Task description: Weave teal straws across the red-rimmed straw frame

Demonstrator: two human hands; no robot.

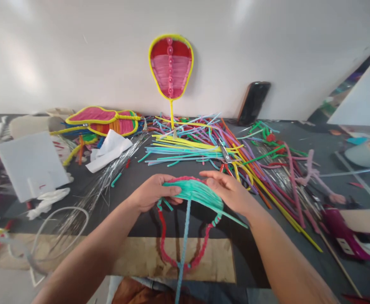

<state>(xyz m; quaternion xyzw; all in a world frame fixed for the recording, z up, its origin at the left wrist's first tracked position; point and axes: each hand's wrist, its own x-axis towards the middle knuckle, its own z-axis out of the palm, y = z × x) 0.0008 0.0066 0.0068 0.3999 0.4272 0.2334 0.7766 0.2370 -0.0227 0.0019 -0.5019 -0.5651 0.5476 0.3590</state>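
A pipe-cleaner piece (193, 190) hangs in front of me, its top filled with side-by-side teal pipe cleaners. Below the teal part, its pink and red outline (163, 249) loops down around an open middle. A light blue twisted stem (185, 240) runs down its centre and past the bottom of the loop. My left hand (156, 192) pinches the upper left edge, thumb in front and fingers behind. At the upper right edge, my right hand (227, 190) grips the piece with its thumb over the teal rows. A loose teal end (235, 218) sticks out under the right hand.
Yellow and blue pipe cleaners (187, 150) lie across the dark table, with pliers (225, 154) beside them. A finished pink and yellow piece (171, 67) stands against the white wall near a phone (254, 103). Thin wires (109, 169), a white card (31, 164) and a magenta tool (346, 236) lie around.
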